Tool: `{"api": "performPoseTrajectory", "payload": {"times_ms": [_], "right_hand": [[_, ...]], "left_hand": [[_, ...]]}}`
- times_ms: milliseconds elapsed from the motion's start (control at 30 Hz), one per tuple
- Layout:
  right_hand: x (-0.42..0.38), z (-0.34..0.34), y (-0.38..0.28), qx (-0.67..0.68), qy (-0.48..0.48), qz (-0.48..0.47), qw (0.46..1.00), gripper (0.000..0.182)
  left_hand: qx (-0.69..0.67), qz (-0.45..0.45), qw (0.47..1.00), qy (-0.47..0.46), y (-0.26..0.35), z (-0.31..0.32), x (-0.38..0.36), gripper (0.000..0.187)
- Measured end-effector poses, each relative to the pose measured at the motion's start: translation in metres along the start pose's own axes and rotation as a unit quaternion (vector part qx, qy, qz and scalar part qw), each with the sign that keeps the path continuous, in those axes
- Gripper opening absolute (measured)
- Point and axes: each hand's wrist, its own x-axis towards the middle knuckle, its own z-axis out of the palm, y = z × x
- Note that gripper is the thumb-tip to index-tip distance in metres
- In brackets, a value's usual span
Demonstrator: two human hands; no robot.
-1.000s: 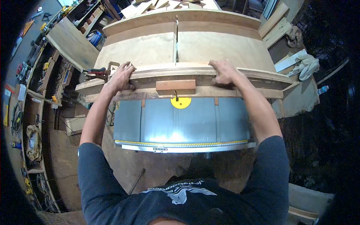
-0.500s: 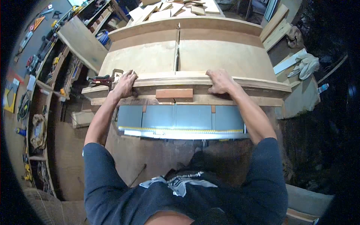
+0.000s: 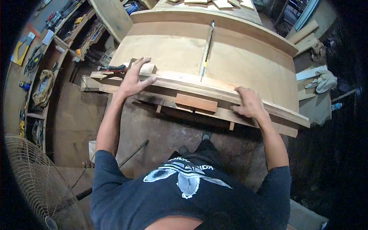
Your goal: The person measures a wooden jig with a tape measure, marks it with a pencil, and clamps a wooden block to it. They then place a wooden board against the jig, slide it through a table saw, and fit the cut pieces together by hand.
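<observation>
Wooden sled [image 3: 168,42], seen from above in front of the person: a straight slot [image 3: 209,42] crosses its broad, pale plywood base between a raised far fence [image 3: 245,30] and a near fence [image 3: 191,85], whose layered plies show along the edge. A reddish block [image 3: 196,103] sits on the near fence's outer face; two runner ends [image 3: 232,125] project below. A dark-handled clamp [image 3: 115,68] is at the fence's left end, near a small pale block [image 3: 148,69]. The left hand [image 3: 133,82] is beside the clamp, its fingers [image 3: 143,61] spread well apart, thumb standing out; whether they touch the fence cannot be told. The right hand [image 3: 250,103] is clamped on the near fence, fingers over the top, thumb against the outer face. The dark shirt [image 3: 153,207] bears white lettering [image 3: 207,167], inverted and creased, only partly legible. Beyond the far fence, wood offcuts [image 3: 223,4] lie on a counter [image 3: 245,14]; a wire-guarded fan [image 3: 42,184] stands at lower left
</observation>
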Motion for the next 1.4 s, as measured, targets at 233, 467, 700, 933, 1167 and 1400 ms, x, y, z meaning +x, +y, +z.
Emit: {"api": "performPoseTrajectory", "payload": {"times_ms": [233, 467, 700, 933, 1167, 1400], "right_hand": [[0.013, -0.008, 0.028, 0.078, 0.002, -0.025, 0.997, 0.096], [0.009, -0.013, 0.059, 0.104, -0.106, -0.016, 0.989, 0.114], [0.000, -0.005, 0.107, 0.165, -0.137, 0.060, 0.975, 0.113], [-0.006, -0.013, 0.118, 0.233, -0.146, 0.056, 0.960, 0.109], [0.011, -0.016, 0.102, 0.218, -0.163, -0.025, 0.962, 0.109], [-0.008, -0.036, 0.064, 0.228, -0.096, -0.013, 0.969, 0.100]], "left_hand": [[0.116, 0.013, 0.965, -0.236, 0.024, 0.040, 0.063, 0.083], [0.128, -0.067, 0.929, -0.342, 0.043, 0.049, 0.104, 0.082], [0.109, -0.047, 0.926, -0.360, 0.022, 0.043, 0.117, 0.096], [0.166, 0.001, 0.914, -0.371, 0.030, 0.011, 0.130, 0.070], [0.142, 0.032, 0.955, -0.259, 0.135, -0.055, 0.100, 0.058], [-0.020, 0.185, 0.977, -0.108, 0.248, 0.124, 0.183, 0.066]]}}
